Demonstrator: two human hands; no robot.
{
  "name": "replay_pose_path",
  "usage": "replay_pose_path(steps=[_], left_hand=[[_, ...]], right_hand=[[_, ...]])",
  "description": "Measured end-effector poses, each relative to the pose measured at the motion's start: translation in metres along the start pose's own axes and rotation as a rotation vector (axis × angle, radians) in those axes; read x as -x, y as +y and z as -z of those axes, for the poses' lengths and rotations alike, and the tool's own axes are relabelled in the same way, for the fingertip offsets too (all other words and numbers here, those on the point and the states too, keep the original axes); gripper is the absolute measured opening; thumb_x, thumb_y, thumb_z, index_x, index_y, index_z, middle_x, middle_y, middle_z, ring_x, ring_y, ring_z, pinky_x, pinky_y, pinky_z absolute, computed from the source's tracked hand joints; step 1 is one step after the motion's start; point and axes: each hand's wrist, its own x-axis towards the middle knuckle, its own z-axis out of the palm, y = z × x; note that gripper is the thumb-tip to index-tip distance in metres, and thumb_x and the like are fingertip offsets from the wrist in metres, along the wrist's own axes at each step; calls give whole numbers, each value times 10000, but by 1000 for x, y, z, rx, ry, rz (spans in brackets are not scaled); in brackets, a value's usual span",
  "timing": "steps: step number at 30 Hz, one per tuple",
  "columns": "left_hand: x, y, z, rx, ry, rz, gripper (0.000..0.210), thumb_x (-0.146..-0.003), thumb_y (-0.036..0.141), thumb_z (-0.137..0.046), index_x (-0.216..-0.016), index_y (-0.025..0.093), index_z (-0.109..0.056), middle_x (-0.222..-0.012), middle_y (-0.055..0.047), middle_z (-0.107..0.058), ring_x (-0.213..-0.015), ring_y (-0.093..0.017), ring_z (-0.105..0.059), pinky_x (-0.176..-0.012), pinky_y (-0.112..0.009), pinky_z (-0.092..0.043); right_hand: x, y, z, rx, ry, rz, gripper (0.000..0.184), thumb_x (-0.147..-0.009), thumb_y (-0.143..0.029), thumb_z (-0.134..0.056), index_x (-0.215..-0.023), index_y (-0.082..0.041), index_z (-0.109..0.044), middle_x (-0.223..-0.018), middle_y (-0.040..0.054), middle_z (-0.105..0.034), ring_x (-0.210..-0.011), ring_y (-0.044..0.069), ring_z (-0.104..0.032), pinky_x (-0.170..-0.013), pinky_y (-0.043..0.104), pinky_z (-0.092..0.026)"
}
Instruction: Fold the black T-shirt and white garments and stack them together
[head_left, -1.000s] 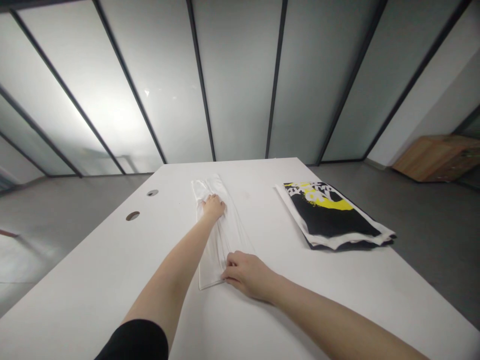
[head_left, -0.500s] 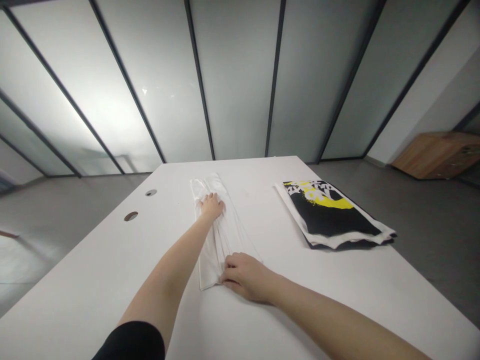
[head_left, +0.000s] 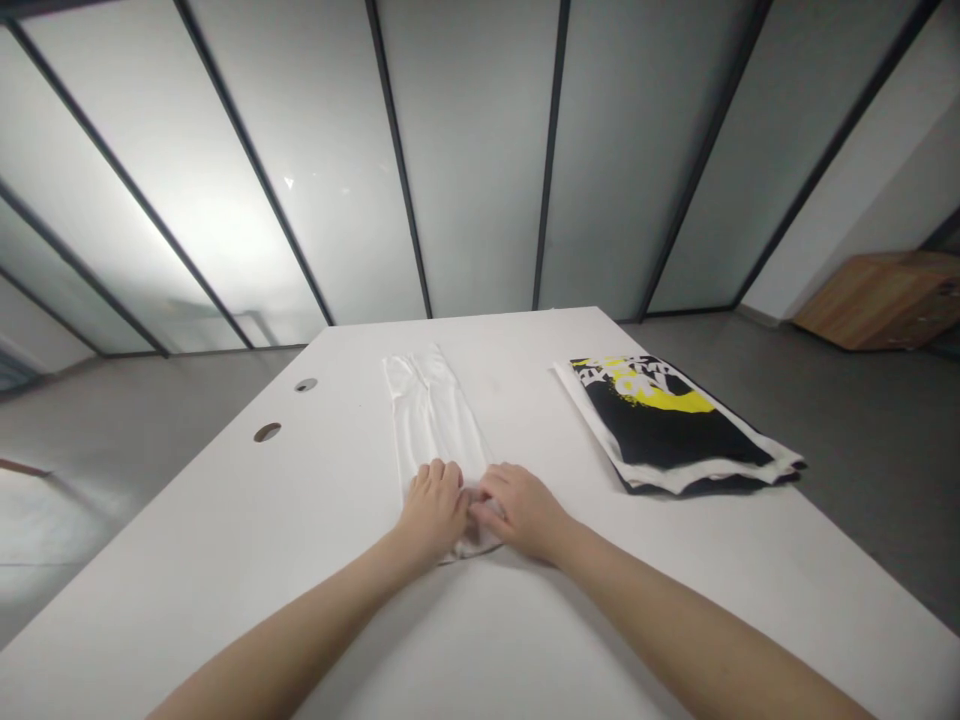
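A white cloth, folded into a long narrow strip, lies on the white table, its far end wrinkled. At its near end my left hand presses down with curled fingers and grips the fabric. My right hand meets it from the right, thumb and fingers pinched on the same near end. A small bunched part of the cloth shows between the two hands; the fingertips are partly hidden there.
On the right of the table lies a stack of folded shirts, black and white with a yellow print. Two round holes pierce the table's left side. Frosted glass panels stand behind; a wooden cabinet is at far right.
My left hand has come back from the cloth's far part to its near end, beside the right hand. The right hand has shifted slightly right and away from me. The near edge is now bunched.
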Motion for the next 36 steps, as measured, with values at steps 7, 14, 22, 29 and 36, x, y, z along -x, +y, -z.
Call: replay_pose_path(steps=[7,14,22,29,36], left_hand=[[60,26,7,-2,-92,-73,348,-1009,457,-584,-1246,202,-605,-1279,-152,-631,-1183,-356,-575,-1019,-522,-462],[45,4,41,424,-399,-262,245,-982,427,-609,-878,218,-683,-798,-9,-730,-715,-189,-668,-671,-285,-473],[24,-39,13,243,124,-51,449,-1031,394,-501,-1423,200,-601,-1479,-170,-638,-1406,-325,-561,-1161,-514,-436],[34,-42,-3,21,-114,-122,794,-1009,721,-448,-1632,230,-406,-1735,-201,-300,-1605,-448,-236,-1249,-699,-200],[30,-21,21,147,-8,-109,457,-1080,525,-438,-1373,230,-627,-1155,-115,-762,-1123,-289,-695,-1032,-459,-497]], right_hand=[[-1,4,2,46,-105,16,136,-1032,-280,-613,-1014,-194,-717,-1043,78,-700,-979,227,-614,-883,353,-449],[6,-9,12,-16,-286,-5,201,-1027,-283,-581,-1086,-255,-771,-830,10,-767,-757,196,-685,-703,295,-439],[7,7,-6,6,-108,40,385,-1046,-275,-508,-1382,-197,-681,-1422,151,-686,-1326,286,-612,-1114,460,-473],[4,-4,1,125,-255,6,345,-1066,-319,-520,-1336,-210,-705,-1387,149,-687,-1249,291,-633,-1070,457,-481],[8,-10,10,71,-270,-65,346,-1103,-332,-445,-1014,-239,-766,-902,38,-791,-805,200,-724,-766,306,-487]])
